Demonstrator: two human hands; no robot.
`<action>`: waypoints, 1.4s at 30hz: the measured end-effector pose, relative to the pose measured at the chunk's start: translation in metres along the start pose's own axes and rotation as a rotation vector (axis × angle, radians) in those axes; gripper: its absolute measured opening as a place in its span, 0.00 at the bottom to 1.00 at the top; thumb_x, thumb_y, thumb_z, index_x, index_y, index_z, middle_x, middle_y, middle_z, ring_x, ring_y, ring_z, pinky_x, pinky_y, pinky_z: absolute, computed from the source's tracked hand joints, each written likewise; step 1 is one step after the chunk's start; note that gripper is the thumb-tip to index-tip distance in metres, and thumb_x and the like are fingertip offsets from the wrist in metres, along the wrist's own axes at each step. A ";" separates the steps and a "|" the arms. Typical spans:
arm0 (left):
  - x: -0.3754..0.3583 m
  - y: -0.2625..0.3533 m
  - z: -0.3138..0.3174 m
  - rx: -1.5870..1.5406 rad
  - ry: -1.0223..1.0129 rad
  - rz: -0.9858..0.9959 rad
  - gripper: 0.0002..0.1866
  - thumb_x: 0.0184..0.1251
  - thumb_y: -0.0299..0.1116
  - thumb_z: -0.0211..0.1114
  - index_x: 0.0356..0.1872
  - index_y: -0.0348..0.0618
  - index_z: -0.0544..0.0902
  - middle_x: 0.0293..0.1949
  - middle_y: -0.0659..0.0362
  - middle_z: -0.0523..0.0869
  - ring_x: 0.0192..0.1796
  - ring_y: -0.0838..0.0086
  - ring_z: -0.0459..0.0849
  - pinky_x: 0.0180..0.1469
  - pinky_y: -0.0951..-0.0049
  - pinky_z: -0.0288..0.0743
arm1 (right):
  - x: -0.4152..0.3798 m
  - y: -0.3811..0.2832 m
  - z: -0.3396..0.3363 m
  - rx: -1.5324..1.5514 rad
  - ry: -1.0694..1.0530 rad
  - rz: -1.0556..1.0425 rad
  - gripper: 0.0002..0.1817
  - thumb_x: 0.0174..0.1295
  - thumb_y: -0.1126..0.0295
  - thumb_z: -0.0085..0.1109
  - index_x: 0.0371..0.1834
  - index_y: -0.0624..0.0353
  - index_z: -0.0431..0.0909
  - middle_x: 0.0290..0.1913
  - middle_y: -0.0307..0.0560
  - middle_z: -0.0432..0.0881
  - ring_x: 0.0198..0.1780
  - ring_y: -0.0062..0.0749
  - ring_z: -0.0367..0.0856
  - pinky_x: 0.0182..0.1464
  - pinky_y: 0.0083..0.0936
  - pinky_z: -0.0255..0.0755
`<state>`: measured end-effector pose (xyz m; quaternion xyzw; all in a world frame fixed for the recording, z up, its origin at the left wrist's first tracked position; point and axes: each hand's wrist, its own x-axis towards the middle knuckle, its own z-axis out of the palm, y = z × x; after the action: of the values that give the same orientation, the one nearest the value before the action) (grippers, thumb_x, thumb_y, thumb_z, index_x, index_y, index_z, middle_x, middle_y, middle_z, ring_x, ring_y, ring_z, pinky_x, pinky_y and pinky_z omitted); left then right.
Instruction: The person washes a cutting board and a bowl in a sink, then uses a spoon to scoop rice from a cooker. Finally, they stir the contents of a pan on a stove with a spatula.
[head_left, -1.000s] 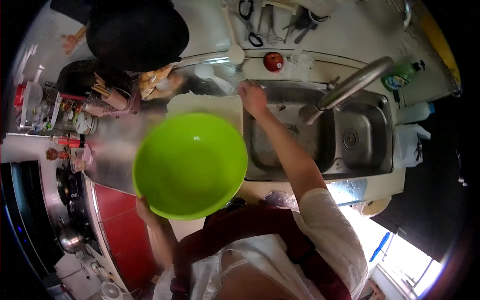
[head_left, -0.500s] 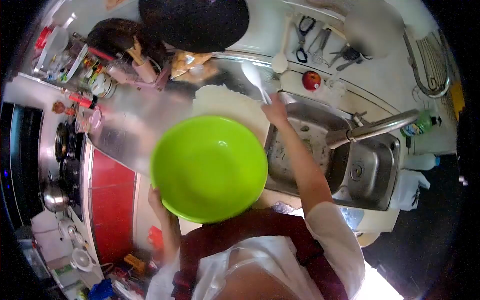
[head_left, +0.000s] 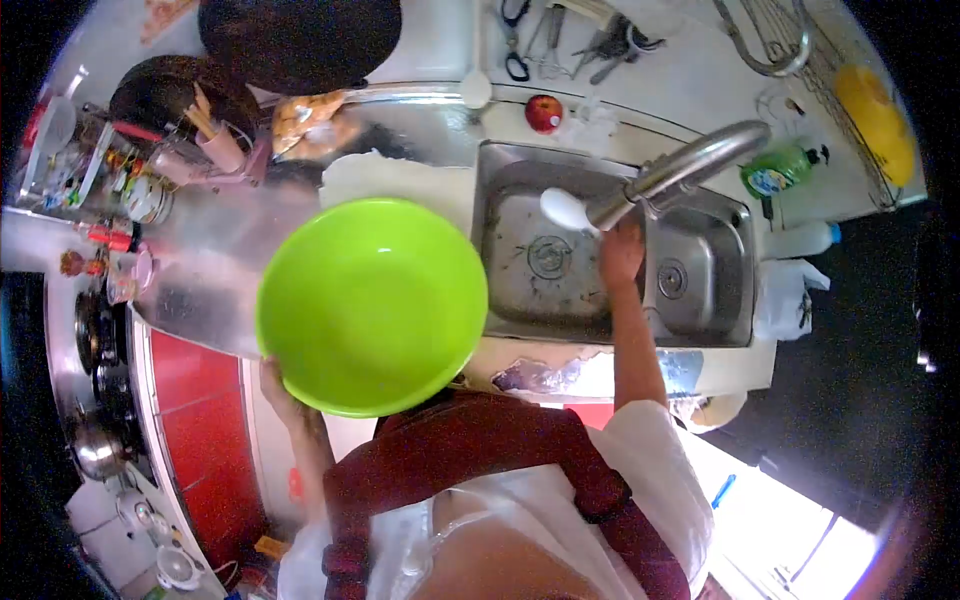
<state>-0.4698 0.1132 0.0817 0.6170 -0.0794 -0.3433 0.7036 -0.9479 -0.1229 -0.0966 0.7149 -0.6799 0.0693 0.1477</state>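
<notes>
My left hand (head_left: pixel 284 392) is closed on the lower left rim of a large bright green bowl (head_left: pixel 375 310), which shows nothing inside. The bowl is held above the counter's front edge, left of the sink. My right hand (head_left: pixel 622 258) is wrapped round the handle of a white spoon (head_left: pixel 567 210). It holds the spoon over the left sink basin (head_left: pixel 520 300), beneath the faucet (head_left: pixel 690 170). The faucet's spout covers part of the spoon's handle. Small dark bits lie around the basin's drain.
A red apple (head_left: pixel 544 114) sits behind the sink. Dish soap (head_left: pixel 778 172) stands at the right, near a wire rack with something yellow. A pink utensil holder (head_left: pixel 222 150), a bag of orange-brown food (head_left: pixel 308 125) and a black wok (head_left: pixel 300 40) are at the back left.
My right hand has carried the white spoon from behind the sink's left corner to beneath the faucet. My view has shifted right; the bowl stays in my left hand.
</notes>
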 end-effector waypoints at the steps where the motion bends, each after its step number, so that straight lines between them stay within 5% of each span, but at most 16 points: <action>1: 0.001 0.001 0.000 -0.033 -0.012 -0.022 0.20 0.67 0.42 0.51 0.49 0.36 0.74 0.41 0.53 0.81 0.41 0.66 0.81 0.42 0.69 0.77 | 0.016 0.017 -0.008 -0.014 0.100 -0.024 0.20 0.54 0.67 0.57 0.52 0.52 0.76 0.57 0.53 0.74 0.59 0.56 0.69 0.53 0.43 0.71; 4: -0.002 0.006 -0.002 -0.057 -0.076 -0.035 0.21 0.66 0.44 0.50 0.50 0.36 0.74 0.43 0.52 0.81 0.43 0.66 0.81 0.45 0.67 0.76 | 0.070 0.046 -0.024 0.047 0.252 -0.010 0.20 0.54 0.64 0.58 0.50 0.57 0.76 0.59 0.56 0.71 0.64 0.58 0.62 0.57 0.46 0.68; 6: -0.006 0.009 -0.007 -0.112 0.030 -0.070 0.22 0.66 0.44 0.49 0.50 0.36 0.74 0.44 0.53 0.80 0.44 0.67 0.81 0.45 0.67 0.76 | 0.108 0.073 0.026 0.553 0.185 0.064 0.19 0.56 0.62 0.58 0.49 0.57 0.78 0.63 0.60 0.65 0.66 0.61 0.60 0.61 0.47 0.64; 10: -0.006 0.013 -0.022 -0.074 -0.034 -0.042 0.22 0.66 0.45 0.49 0.50 0.37 0.74 0.45 0.53 0.80 0.45 0.66 0.80 0.45 0.66 0.75 | 0.127 0.051 0.003 0.395 -0.121 -0.082 0.17 0.58 0.61 0.57 0.46 0.59 0.79 0.62 0.62 0.66 0.66 0.61 0.59 0.63 0.46 0.59; 12: -0.011 0.016 -0.020 -0.105 0.047 -0.011 0.22 0.66 0.44 0.48 0.50 0.36 0.74 0.46 0.52 0.80 0.46 0.65 0.80 0.46 0.66 0.75 | 0.117 0.054 0.037 0.229 0.347 -0.187 0.17 0.59 0.61 0.57 0.48 0.59 0.77 0.56 0.59 0.73 0.60 0.57 0.66 0.61 0.44 0.60; 13: -0.007 0.012 -0.028 -0.108 0.054 -0.013 0.22 0.66 0.44 0.48 0.50 0.36 0.74 0.46 0.52 0.80 0.46 0.65 0.80 0.46 0.66 0.75 | 0.116 0.048 0.023 0.416 0.340 -0.112 0.20 0.58 0.62 0.58 0.52 0.58 0.74 0.53 0.58 0.76 0.56 0.53 0.72 0.58 0.45 0.64; 15: 0.009 0.005 -0.044 -0.106 0.036 0.023 0.22 0.66 0.43 0.48 0.51 0.35 0.74 0.46 0.51 0.80 0.46 0.64 0.80 0.47 0.66 0.75 | 0.087 0.035 -0.013 0.713 0.133 -0.025 0.23 0.57 0.64 0.59 0.55 0.60 0.70 0.51 0.60 0.76 0.55 0.49 0.74 0.57 0.44 0.65; 17: 0.012 0.007 -0.038 -0.102 0.064 0.022 0.22 0.66 0.42 0.47 0.51 0.34 0.73 0.46 0.51 0.80 0.46 0.64 0.80 0.47 0.66 0.75 | 0.047 0.001 -0.031 0.624 0.074 -0.014 0.22 0.60 0.63 0.58 0.53 0.63 0.68 0.42 0.55 0.79 0.46 0.44 0.80 0.49 0.41 0.73; 19: 0.011 0.008 -0.032 -0.092 0.089 0.007 0.22 0.66 0.42 0.47 0.51 0.33 0.73 0.46 0.50 0.80 0.46 0.63 0.80 0.47 0.66 0.75 | 0.002 -0.026 -0.012 1.082 -0.543 0.369 0.20 0.65 0.58 0.53 0.51 0.62 0.68 0.31 0.48 0.79 0.30 0.38 0.81 0.34 0.35 0.77; 21: 0.012 0.010 -0.026 -0.105 0.043 0.024 0.22 0.66 0.41 0.47 0.50 0.32 0.73 0.46 0.50 0.80 0.46 0.64 0.80 0.46 0.66 0.75 | -0.029 -0.048 -0.054 1.723 -0.832 0.624 0.22 0.71 0.52 0.42 0.54 0.61 0.67 0.27 0.49 0.78 0.23 0.41 0.79 0.26 0.40 0.76; 25: 0.025 0.001 -0.044 -0.120 0.026 0.018 0.21 0.65 0.40 0.46 0.49 0.32 0.74 0.44 0.50 0.81 0.44 0.64 0.81 0.44 0.68 0.75 | -0.063 -0.061 -0.098 2.004 -0.917 0.805 0.23 0.70 0.51 0.44 0.55 0.60 0.64 0.25 0.47 0.77 0.19 0.34 0.77 0.21 0.31 0.73; 27: 0.034 -0.005 -0.054 -0.060 -0.088 -0.007 0.25 0.67 0.47 0.46 0.55 0.38 0.72 0.52 0.52 0.78 0.52 0.62 0.77 0.53 0.61 0.71 | -0.070 -0.051 -0.110 2.029 -0.968 0.784 0.23 0.70 0.51 0.44 0.54 0.61 0.65 0.25 0.46 0.77 0.18 0.33 0.77 0.19 0.29 0.72; 32: 0.034 -0.005 -0.034 -0.103 -0.064 0.009 0.21 0.66 0.44 0.48 0.50 0.36 0.74 0.46 0.52 0.80 0.46 0.64 0.79 0.47 0.65 0.74 | -0.062 -0.024 -0.098 1.589 -0.980 0.490 0.22 0.68 0.53 0.48 0.56 0.58 0.66 0.26 0.48 0.79 0.21 0.37 0.79 0.24 0.34 0.74; 34: 0.027 -0.001 -0.017 -0.136 0.019 0.016 0.18 0.65 0.40 0.48 0.44 0.35 0.75 0.40 0.53 0.81 0.41 0.67 0.81 0.42 0.69 0.76 | -0.049 -0.027 -0.079 0.256 -0.469 0.012 0.21 0.64 0.56 0.53 0.56 0.52 0.68 0.30 0.51 0.82 0.27 0.44 0.82 0.29 0.42 0.76; 37: 0.019 0.006 -0.011 -0.113 0.011 0.041 0.17 0.66 0.40 0.49 0.42 0.36 0.76 0.39 0.55 0.81 0.39 0.69 0.81 0.41 0.71 0.76 | -0.015 -0.032 -0.112 0.201 -0.488 0.070 0.22 0.60 0.54 0.56 0.53 0.51 0.69 0.37 0.53 0.82 0.38 0.51 0.82 0.39 0.46 0.75; 42: 0.010 0.019 0.003 -0.120 0.097 0.039 0.14 0.66 0.39 0.51 0.40 0.38 0.76 0.35 0.58 0.80 0.37 0.73 0.80 0.40 0.73 0.75 | -0.005 -0.002 -0.107 -0.009 -0.406 -0.059 0.19 0.59 0.54 0.55 0.51 0.49 0.72 0.40 0.49 0.82 0.42 0.46 0.82 0.42 0.45 0.74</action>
<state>-0.4561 0.1047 0.0970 0.5880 -0.0363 -0.3036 0.7489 -0.9356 -0.0852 0.0033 0.7331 -0.6748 -0.0837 0.0130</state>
